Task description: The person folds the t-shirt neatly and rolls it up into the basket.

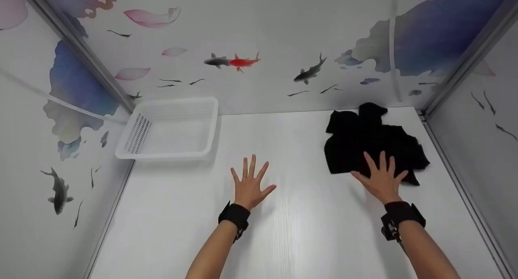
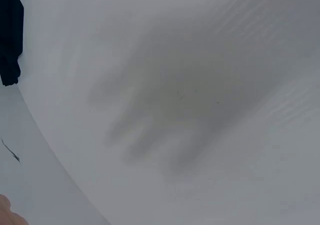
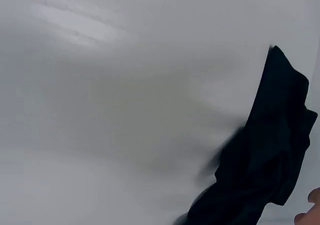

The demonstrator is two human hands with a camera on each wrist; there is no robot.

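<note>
A crumpled black cloth [image 1: 356, 143] lies at the far right of the white table; its exact kind cannot be told. Over its near edge, in the head view, my right hand [image 1: 382, 184] is held with straight, spread fingers, gripping nothing. My left hand [image 1: 249, 190] is spread too, palm down over the middle of the table and holding nothing. Soft shadows beneath suggest both hands are raised off the surface. The right wrist view has the cloth [image 3: 272, 145] at right and fingertips [image 3: 311, 210] in the corner. Part of the cloth [image 2: 10, 35] enters the left wrist view.
At the back left stands a white plastic basket [image 1: 166, 154] with perforated sides. Panels [image 1: 267, 32] printed with fish and petals enclose the table [image 1: 279, 137] at the back and on both sides. Each wrist wears a black strap [image 1: 234, 216].
</note>
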